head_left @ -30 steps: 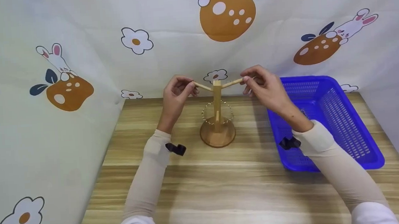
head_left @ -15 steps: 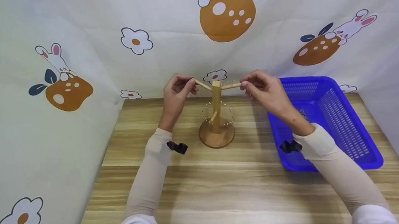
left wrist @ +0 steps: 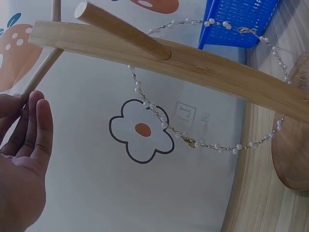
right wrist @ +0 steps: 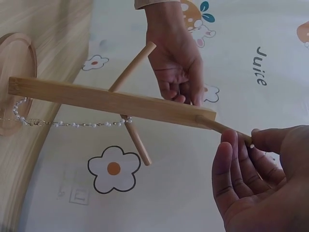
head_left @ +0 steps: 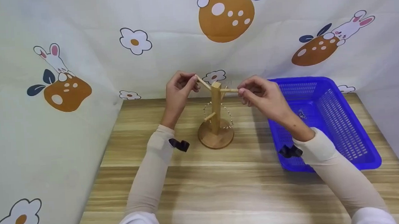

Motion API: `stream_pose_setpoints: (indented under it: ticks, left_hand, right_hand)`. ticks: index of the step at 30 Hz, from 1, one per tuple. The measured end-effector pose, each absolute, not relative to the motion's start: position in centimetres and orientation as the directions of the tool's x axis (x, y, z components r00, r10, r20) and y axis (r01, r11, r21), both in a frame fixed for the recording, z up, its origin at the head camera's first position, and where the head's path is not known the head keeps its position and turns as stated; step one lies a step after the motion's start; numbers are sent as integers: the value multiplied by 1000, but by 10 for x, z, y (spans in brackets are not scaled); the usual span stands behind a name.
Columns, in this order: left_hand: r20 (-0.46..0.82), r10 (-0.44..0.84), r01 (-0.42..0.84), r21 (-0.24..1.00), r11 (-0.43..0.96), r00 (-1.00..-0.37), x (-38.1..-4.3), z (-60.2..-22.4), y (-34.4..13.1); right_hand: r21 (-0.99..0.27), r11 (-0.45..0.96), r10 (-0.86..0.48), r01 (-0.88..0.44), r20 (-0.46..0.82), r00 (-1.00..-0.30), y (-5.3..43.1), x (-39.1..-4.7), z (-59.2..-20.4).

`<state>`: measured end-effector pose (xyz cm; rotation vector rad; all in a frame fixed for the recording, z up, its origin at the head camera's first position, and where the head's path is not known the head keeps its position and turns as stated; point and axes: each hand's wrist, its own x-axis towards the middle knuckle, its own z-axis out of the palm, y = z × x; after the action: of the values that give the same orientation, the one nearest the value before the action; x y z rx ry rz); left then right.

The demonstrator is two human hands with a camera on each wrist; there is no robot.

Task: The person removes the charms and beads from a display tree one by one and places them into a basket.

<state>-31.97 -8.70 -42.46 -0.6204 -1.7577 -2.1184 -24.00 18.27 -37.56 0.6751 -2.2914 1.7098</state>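
A wooden stand (head_left: 216, 105) rises upright from a round base (head_left: 216, 141), with thin pegs sticking out at two heights. My left hand (head_left: 179, 90) pinches the tip of the upper left peg (head_left: 203, 82) between thumb and fingers. On the other side, my right hand (head_left: 264, 97) pinches the end of the upper right peg (head_left: 229, 90). A pearl-beaded strand with gold clasps (left wrist: 190, 142) hangs in a loop around the post; in the right wrist view it hangs from a lower peg (right wrist: 137, 142).
A blue plastic basket (head_left: 353, 126) stands right of the stand, under my right forearm. Some small shiny thing (head_left: 302, 114) lies inside it, too small to tell. Patterned cloth (head_left: 167, 58) closes off the back and sides of the wood-grain table (head_left: 205, 196).
The stand has turned on its base: the right peg swung nearer to me and the left one farther away, both hands moving along. The lower front peg swung left, and the strand turned too.
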Motion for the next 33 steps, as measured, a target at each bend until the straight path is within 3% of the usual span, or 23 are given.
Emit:
stream_pose_setpoints:
  ticks: [33]
  left_hand:
    - [334,196,320,942,-102,-922,-348,-403,-50]
  right_hand:
    - [-817,197,-382,-541,444,-810,148,-222,-378]
